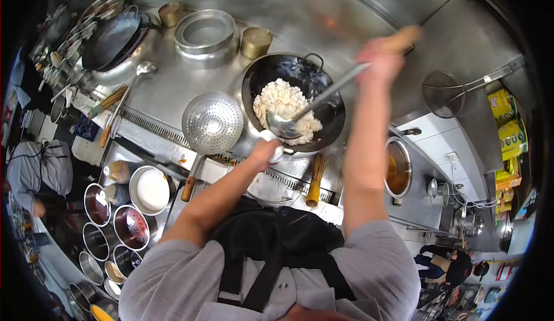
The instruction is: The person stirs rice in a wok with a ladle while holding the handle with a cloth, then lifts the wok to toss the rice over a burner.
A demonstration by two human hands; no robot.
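one black wok (330,126) on steel worktop (164,87), yellow packets (511,138) well apart

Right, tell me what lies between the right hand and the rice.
In the head view, the metal ladle spans it, its shaft slanting from the right hand across the wok to the rice.
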